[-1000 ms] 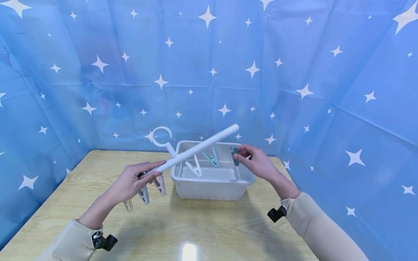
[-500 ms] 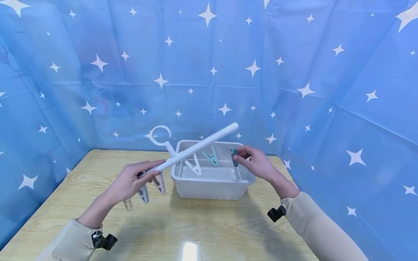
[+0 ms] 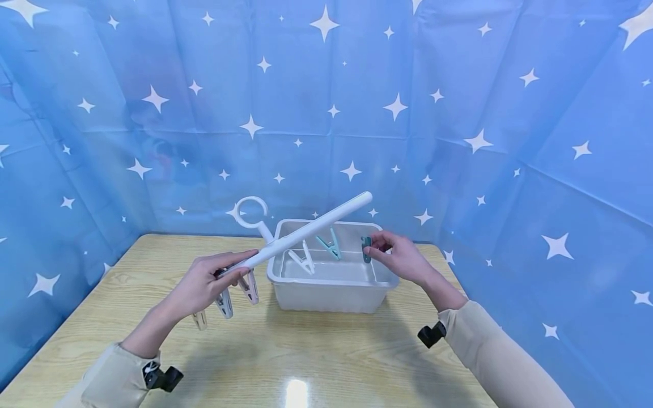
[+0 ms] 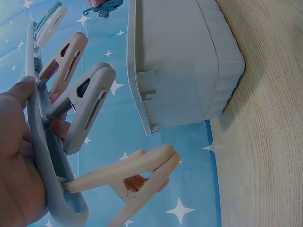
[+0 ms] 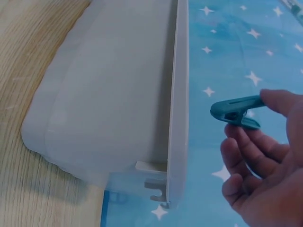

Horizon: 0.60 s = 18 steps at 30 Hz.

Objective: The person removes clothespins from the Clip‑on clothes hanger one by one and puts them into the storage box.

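Note:
My left hand (image 3: 206,280) grips a white clip hanger (image 3: 311,229), its bar tilted up to the right and its ring hook at the back. From the underside of the bar hang several clips: a beige clip (image 4: 128,177), a grey clip (image 4: 87,106), a pink clip (image 4: 66,61), a white clip (image 3: 303,260) and a light teal clip (image 3: 330,246). Above the bin's right side, my right hand (image 3: 403,258) pinches a dark green clip (image 5: 232,108) between thumb and fingers. That clip is apart from the bar.
A translucent white plastic bin (image 3: 326,297) stands on the wooden table (image 3: 306,351), below and behind the hanger. A blue star-patterned curtain (image 3: 306,102) hangs behind the table and along both sides. Each wrist wears a small black camera (image 3: 163,378).
My right hand has lowered slightly with the dark green clip, which has turned a little. The left hand and hanger stay nearly still.

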Each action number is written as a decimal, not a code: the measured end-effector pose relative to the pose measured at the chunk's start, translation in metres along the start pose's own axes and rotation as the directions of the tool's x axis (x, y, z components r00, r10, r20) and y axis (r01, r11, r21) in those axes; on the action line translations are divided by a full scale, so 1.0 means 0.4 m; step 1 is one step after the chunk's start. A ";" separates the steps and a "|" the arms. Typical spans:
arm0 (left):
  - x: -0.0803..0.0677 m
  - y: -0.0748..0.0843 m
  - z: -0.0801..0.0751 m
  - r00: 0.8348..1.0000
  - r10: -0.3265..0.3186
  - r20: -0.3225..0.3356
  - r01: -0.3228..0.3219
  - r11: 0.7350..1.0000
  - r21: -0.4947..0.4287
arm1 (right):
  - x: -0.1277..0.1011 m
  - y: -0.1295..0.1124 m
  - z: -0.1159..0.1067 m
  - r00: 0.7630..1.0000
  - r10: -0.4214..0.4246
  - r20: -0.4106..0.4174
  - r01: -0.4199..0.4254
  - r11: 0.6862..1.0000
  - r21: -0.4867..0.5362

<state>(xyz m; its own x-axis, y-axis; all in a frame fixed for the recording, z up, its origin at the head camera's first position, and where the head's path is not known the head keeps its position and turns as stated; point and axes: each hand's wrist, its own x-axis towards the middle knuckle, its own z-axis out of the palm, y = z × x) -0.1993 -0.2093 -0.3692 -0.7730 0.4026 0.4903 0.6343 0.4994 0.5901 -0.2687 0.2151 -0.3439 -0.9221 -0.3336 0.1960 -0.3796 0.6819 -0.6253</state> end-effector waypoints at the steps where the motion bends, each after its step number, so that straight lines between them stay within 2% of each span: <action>1: 0.000 0.000 0.000 1.000 -0.003 0.002 0.003 1.000 -0.003 | 0.001 0.001 0.001 1.000 0.001 0.003 -0.001 1.000 0.001; 18: 0.001 0.002 0.001 1.000 -0.007 0.011 0.007 1.000 -0.015 | 0.004 0.016 0.006 1.000 0.009 0.018 -0.009 0.999 -0.040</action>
<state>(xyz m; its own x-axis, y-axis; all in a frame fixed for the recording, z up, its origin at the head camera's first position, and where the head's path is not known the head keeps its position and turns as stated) -0.1992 -0.2086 -0.3688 -0.7775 0.4074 0.4791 0.6288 0.4905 0.6034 -0.2726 0.2172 -0.3494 -0.9241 -0.3391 0.1761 -0.3742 0.7104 -0.5960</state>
